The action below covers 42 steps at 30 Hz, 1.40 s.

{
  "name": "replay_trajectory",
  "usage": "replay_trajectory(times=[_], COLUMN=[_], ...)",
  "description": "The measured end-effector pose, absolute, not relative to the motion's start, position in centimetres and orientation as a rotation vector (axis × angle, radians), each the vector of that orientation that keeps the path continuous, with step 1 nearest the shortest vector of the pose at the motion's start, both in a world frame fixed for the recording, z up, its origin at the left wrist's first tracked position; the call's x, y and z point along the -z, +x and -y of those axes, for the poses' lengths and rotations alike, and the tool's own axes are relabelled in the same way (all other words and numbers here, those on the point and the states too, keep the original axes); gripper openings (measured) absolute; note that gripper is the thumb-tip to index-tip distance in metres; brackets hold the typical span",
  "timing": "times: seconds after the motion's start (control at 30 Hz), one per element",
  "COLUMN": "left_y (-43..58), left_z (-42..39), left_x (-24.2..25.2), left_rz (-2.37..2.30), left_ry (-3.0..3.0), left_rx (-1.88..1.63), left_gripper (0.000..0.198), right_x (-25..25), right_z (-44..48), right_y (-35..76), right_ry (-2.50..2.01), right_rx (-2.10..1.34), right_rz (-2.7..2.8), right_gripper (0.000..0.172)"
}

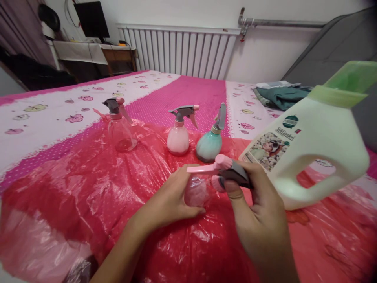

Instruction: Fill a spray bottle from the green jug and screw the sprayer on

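My left hand (169, 200) is wrapped round a clear pink spray bottle (196, 193), low over the red plastic sheet (141, 173). My right hand (256, 208) grips the grey and pink spray head (234, 171) at the bottle's neck; the bottle is tilted. Behind them stand a pink-filled spray bottle (178, 140) and a teal-filled one (209, 144). A clear pink spray bottle with a grey head (119, 133) stands further left. To the right, a large pale green jug (326, 125) with a green cap leans beside my right hand.
The sheet lies on a bed with a pink and white patterned cover (188, 94). Folded cloths (282, 94) lie at the back right. Beyond the bed are a white radiator (179, 51), a pipe (282, 23) and a desk with a monitor (92, 20).
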<state>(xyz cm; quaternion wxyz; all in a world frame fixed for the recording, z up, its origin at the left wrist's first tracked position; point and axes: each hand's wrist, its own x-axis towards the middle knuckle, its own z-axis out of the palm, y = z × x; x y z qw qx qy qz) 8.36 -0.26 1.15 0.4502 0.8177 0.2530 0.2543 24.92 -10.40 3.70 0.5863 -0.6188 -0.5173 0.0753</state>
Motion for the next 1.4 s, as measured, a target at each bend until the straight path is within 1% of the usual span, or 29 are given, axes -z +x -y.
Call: replay_trajectory(times=[0.23, 0.57, 0.73, 0.87, 1.13, 1.2, 1.27, 1.33, 1.4], left_y=[8.3, 8.2, 8.0, 7.9, 8.1, 8.1, 8.1, 8.1, 8.2], left_z=[0.3, 0.3, -0.1, -0.3, -0.4, -0.4, -0.3, -0.3, -0.3], left_x=[-1.1, -1.4, -1.0, -0.6, -1.0, -0.8, -0.5, -0.3, -0.3], left_rz=[-0.634, -0.657, -0.677, -0.676, -0.624, -0.613, -0.634, -0.65, -0.651], left_ry=[2.041, 2.011, 2.002, 1.996, 1.994, 2.009, 2.009, 2.003, 2.006], left_rx=[-0.608, -0.563, -0.556, -0.541, -0.554, -0.561, -0.573, -0.581, -0.585], left_gripper=[0.083, 0.084, 0.083, 0.088, 0.085, 0.086, 0.083, 0.08, 0.081], right_x=[-3.3, -3.1, -3.8, -4.6, -5.5, -5.7, -5.7, -5.6, -5.5], right_z=[10.3, 10.5, 10.7, 11.1, 11.2, 11.1, 11.1, 11.0, 10.9], right_y=[24.8, 24.8, 24.9, 25.4, 25.5, 25.3, 25.2, 25.1, 25.0], right_ry=[-1.454, -1.434, -1.474, -1.496, -1.412, -1.405, -1.402, -1.42, -1.438], right_rx=[-0.18, -0.189, -0.158, -0.131, -0.174, -0.163, -0.142, -0.153, -0.185], right_rz=[1.173, 1.1, 1.131, 1.158, 1.228, 1.203, 1.223, 1.28, 1.297], right_gripper=[0.011, 0.005, 0.011, 0.01, 0.017, 0.024, 0.034, 0.039, 0.035])
